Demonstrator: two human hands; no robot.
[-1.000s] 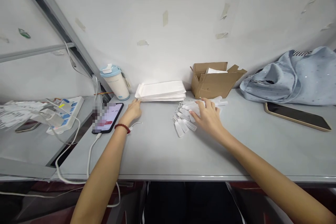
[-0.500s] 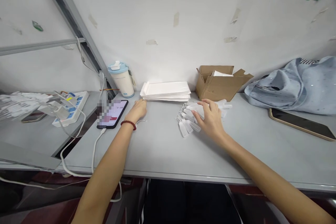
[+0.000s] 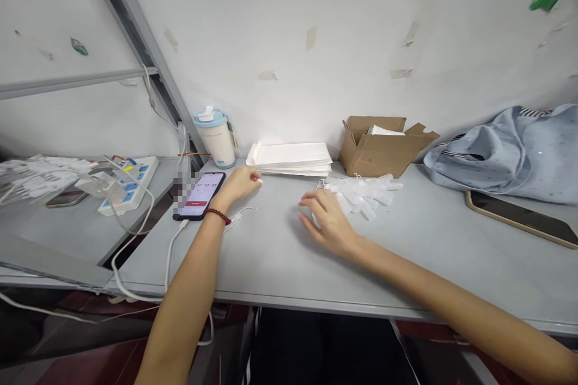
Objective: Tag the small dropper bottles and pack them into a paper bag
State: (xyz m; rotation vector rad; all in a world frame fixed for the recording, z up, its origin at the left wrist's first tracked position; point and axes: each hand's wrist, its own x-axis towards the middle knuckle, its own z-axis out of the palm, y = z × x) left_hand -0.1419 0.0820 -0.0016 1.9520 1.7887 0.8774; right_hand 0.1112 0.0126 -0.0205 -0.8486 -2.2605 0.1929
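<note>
My left hand [image 3: 242, 185] is closed in front of the stack of white envelope-like sheets [image 3: 293, 159]. A tiny white bit shows at its fingertips, too small to name. Beside its wrist lies a thin white piece with a string-like end [image 3: 237, 216] on the table. My right hand [image 3: 329, 222] is open, fingers spread and bent, and looks to hold nothing. It lies at the left edge of a loose pile of translucent white plastic tags [image 3: 368, 195], partly covering them.
Left of my left hand lies a charging phone [image 3: 201, 195], with a lidded cup [image 3: 217, 141] behind it. An open cardboard box [image 3: 377, 153] stands behind the tags. At right are a light blue cloth bag [image 3: 497, 156] and another phone [image 3: 519, 216]. A power strip [image 3: 130, 186] sits far left.
My right hand has moved left and toward me, off the top of the tags, and the pile looks more spread to the right. My left hand has turned slightly, showing its fingertips.
</note>
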